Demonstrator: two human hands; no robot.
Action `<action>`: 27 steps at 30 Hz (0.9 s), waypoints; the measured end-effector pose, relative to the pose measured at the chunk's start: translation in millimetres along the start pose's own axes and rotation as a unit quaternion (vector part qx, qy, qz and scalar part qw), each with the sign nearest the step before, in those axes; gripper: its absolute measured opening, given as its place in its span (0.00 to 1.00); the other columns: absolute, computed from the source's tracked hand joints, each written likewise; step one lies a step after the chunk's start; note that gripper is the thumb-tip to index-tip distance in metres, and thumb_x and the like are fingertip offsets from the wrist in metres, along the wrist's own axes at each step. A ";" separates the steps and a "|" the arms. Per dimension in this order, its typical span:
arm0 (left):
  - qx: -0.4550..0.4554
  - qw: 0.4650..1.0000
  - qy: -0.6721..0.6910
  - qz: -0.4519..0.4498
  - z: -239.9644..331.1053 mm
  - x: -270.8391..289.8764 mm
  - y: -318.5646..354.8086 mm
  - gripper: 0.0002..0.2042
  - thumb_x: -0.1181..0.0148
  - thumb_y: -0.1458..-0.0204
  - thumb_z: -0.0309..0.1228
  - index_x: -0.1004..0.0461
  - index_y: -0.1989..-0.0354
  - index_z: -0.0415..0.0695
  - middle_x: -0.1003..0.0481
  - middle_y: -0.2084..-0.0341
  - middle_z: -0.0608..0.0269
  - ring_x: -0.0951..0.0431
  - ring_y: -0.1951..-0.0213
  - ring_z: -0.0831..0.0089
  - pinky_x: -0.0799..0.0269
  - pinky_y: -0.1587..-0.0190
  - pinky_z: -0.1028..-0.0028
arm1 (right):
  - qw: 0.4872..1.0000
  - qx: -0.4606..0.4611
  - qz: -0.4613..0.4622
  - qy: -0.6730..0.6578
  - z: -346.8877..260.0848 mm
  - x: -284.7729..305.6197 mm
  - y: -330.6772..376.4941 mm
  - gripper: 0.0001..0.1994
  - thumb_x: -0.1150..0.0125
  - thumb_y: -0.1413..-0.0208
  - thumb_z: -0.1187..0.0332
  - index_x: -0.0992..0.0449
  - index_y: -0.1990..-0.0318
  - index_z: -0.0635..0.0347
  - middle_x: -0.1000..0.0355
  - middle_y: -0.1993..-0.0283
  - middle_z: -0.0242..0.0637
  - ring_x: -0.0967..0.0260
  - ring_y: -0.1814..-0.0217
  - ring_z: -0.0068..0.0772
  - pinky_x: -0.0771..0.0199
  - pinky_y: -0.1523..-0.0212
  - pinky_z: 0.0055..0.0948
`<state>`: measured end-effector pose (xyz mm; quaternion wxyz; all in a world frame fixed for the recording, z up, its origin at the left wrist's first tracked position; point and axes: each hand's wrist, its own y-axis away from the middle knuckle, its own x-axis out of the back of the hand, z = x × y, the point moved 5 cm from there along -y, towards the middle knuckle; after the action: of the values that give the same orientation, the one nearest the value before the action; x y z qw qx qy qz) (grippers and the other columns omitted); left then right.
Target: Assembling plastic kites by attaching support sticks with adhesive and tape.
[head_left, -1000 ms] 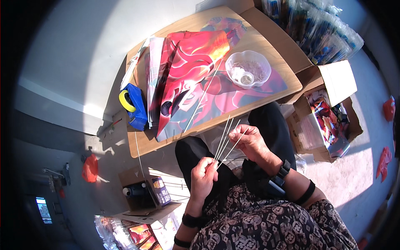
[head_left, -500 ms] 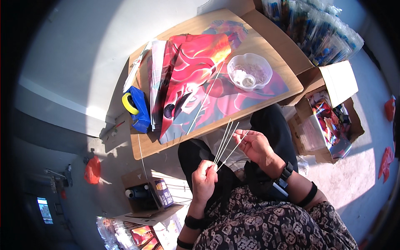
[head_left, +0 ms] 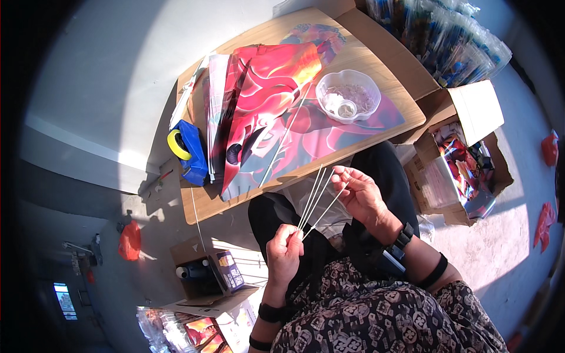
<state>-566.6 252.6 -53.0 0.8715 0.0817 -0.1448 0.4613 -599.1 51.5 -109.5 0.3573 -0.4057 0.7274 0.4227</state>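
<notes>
My left hand [head_left: 284, 252] pinches the lower ends of several thin white rods [head_left: 312, 197], which fan upward over my lap. My right hand [head_left: 363, 199] has its thumb and fingers closed on the upper part of one rod that slants away from the others. Beyond my hands stands a wooden table [head_left: 391, 94] with red, flower-patterned printed sheets [head_left: 268, 88] on it, some folded in a stack at the left. Another thin pale rod [head_left: 282, 144] lies across the sheets. A clear scalloped bowl [head_left: 371, 94] with small whitish pieces inside sits on the right.
A blue tape dispenser [head_left: 193, 154] with yellow tape stands at the table's left edge. To the right, an open carton [head_left: 447, 191] holds colourful printed material, with plastic-wrapped bundles [head_left: 465, 53] behind it. Another open box [head_left: 191, 244] is low at the left. Red bags [head_left: 130, 240] lie on the floor.
Both hands keep the rods in nearly the same pose. The whole view has shifted slightly, with the table and hands a little further left and up.
</notes>
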 end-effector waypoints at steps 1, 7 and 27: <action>-0.004 1.000 0.002 0.002 0.6 -0.2 -0.1 0.04 0.49 0.45 0.20 0.33 0.72 0.39 0.35 0.83 0.69 0.35 0.83 0.85 0.40 0.80 0.83 | 1.000 0.007 0.007 0.009 0.5 -1.3 -0.2 0.08 0.49 0.39 0.72 0.27 0.57 0.66 0.26 0.67 0.38 0.32 0.70 0.20 0.33 0.71 0.15; -0.002 1.000 -0.007 -0.006 1.2 0.2 0.1 0.04 0.49 0.45 0.20 0.32 0.72 0.39 0.35 0.84 0.69 0.35 0.83 0.84 0.40 0.80 0.83 | 1.000 0.004 -0.016 -0.002 2.4 6.0 -2.3 0.09 0.49 0.39 0.72 0.27 0.56 0.65 0.27 0.68 0.34 0.34 0.71 0.18 0.36 0.72 0.14; 0.022 0.999 -0.012 -0.020 -2.1 -1.2 0.0 0.05 0.49 0.45 0.21 0.32 0.73 0.38 0.34 0.85 0.69 0.35 0.84 0.84 0.41 0.80 0.82 | 0.999 -0.013 -0.050 -0.014 2.3 4.4 -2.7 0.06 0.51 0.42 0.78 0.29 0.59 0.68 0.31 0.70 0.33 0.41 0.75 0.16 0.42 0.77 0.12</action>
<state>-566.8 252.3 -55.4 0.8766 0.1094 -0.1434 0.4462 -598.1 51.5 -115.1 0.3828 -0.4407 0.6954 0.4191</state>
